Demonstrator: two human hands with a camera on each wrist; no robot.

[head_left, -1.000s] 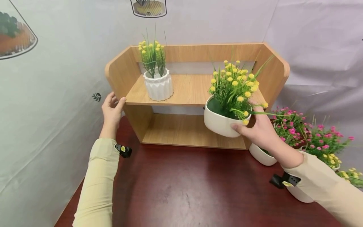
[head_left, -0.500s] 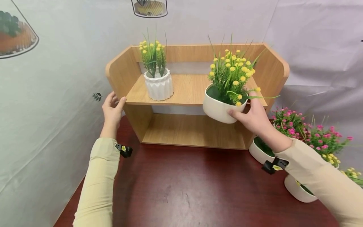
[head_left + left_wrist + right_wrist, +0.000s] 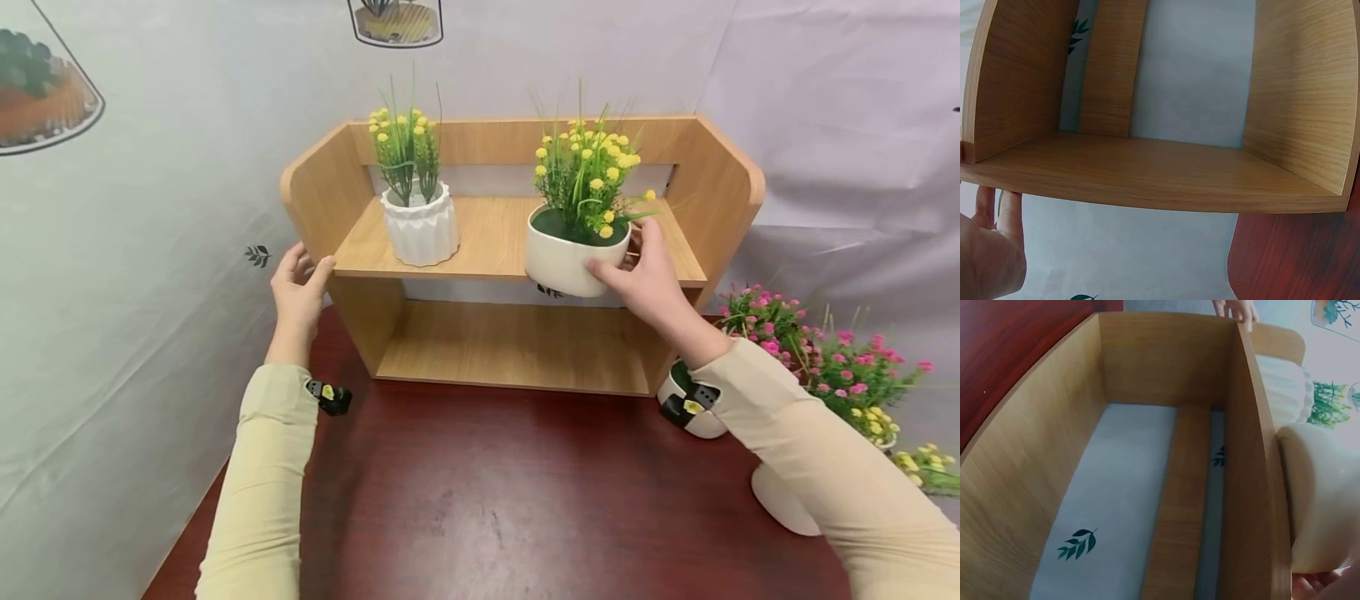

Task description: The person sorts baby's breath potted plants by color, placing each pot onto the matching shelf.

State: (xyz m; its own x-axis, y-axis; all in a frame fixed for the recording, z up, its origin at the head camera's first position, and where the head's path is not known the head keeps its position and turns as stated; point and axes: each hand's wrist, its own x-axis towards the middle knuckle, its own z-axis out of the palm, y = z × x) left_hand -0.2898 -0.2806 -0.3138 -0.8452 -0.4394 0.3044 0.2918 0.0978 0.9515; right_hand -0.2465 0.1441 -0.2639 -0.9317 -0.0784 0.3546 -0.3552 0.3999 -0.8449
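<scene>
My right hand point(image 3: 645, 271) grips a white oval flowerpot point(image 3: 573, 262) with yellow flowers point(image 3: 592, 171), thumb on its front and fingers round its right side. The pot overlaps the front edge of the upper board of a wooden shelf point(image 3: 487, 242); in the right wrist view the pot point(image 3: 1316, 494) lies right along that board's edge. Further left on the board stands a ribbed white pot point(image 3: 422, 233) with yellow flowers. My left hand point(image 3: 298, 283) rests against the shelf's left side panel, thumb at the front edge; its fingers point(image 3: 1011, 215) reach the panel's outer face in the left wrist view.
The shelf stands on a dark red table point(image 3: 480, 483) against a printed wall cloth point(image 3: 165, 250). Right of it are several flowerpots, with pink flowers point(image 3: 862, 367) and yellow flowers point(image 3: 926, 467), partly behind my right sleeve point(image 3: 817, 450). The shelf's lower board point(image 3: 510, 342) lies beneath.
My right hand has carried the oval flowerpot up, left and back, from in front of the shelf to the upper board's front edge. The left hand has stayed in place.
</scene>
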